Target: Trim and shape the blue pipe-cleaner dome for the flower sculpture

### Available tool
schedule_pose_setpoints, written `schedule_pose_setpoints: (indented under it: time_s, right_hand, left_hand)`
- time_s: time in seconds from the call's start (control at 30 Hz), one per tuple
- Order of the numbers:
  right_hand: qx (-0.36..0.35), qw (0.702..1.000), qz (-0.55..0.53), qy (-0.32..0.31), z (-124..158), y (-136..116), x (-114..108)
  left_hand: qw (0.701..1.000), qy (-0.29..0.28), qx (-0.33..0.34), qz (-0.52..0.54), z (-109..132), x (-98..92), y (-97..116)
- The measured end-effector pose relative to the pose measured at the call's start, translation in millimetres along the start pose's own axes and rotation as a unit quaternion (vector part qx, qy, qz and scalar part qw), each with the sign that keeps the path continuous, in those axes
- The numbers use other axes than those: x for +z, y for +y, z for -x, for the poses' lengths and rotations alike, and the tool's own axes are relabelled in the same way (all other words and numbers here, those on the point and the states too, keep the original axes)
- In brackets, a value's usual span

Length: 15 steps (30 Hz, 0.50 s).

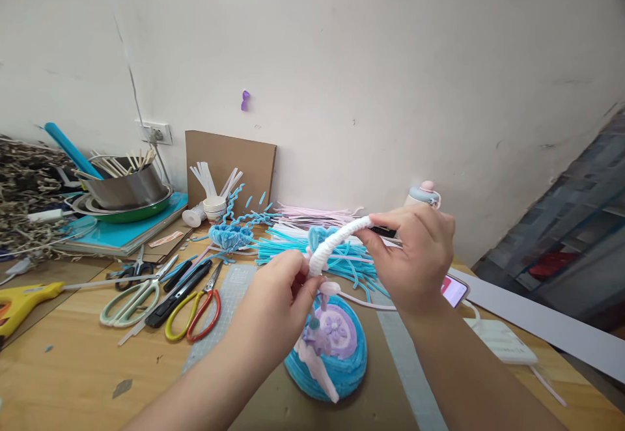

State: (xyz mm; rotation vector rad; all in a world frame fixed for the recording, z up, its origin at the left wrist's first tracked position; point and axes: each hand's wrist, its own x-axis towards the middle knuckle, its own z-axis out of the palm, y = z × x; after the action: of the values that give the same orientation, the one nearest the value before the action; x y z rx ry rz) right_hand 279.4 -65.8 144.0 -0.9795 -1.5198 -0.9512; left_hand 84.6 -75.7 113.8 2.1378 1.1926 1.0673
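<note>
A curved white fuzzy strip [336, 243], like wound pipe cleaner, spans the space between my two hands. My left hand [280, 301] pinches its lower end, close to a small pink and blue fuzzy figure [317, 340]. Its upper end sits between the thumb and fingers of my right hand [415, 249]. Below them a round blue fuzzy base [349, 372] with a lilac disc and flower on top rests on brown cardboard [385, 398]. My left fingers partly hide where the strip meets the figure.
Blue pipe cleaners [283, 249] lie behind my hands. To the left are red-and-yellow-handled scissors [195, 314], a black cutter [178, 294], green-handled scissors [131, 304] and a yellow glue gun [24, 304]. A phone [455, 290] and white power bank [505, 341] lie right.
</note>
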Motion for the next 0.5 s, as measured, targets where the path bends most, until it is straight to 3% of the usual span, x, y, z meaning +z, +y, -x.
schedule_pose_setpoints:
  time_s: [0.17, 0.23, 0.3, 0.33, 0.5]
  right_hand:
    - [0.045, 0.993, -0.108, 0.01, 25.2, 13.9, -14.0]
    - [0.069, 0.992, -0.093, -0.04, 48.0, 20.2, -12.8]
    - [0.064, 0.982, -0.073, -0.16, 72.0, 24.2, -8.1]
    - [0.056, 0.978, -0.073, -0.186, 83.0, 24.9, -5.2]
    - [0.007, 0.973, -0.068, -0.219, 116.2, 12.4, 0.7]
  left_hand:
    - [0.999, -0.002, -0.031, 0.028, -9.3, -11.9, -1.1]
    - [0.999, -0.01, -0.029, 0.028, -14.2, -17.9, -4.4]
    - [0.999, -0.026, -0.018, 0.026, -19.9, -23.0, -9.1]
    - [0.999, -0.034, -0.013, 0.028, -23.2, -24.9, -11.8]
    - [0.991, -0.08, -0.004, 0.104, -45.3, -28.5, -23.2]
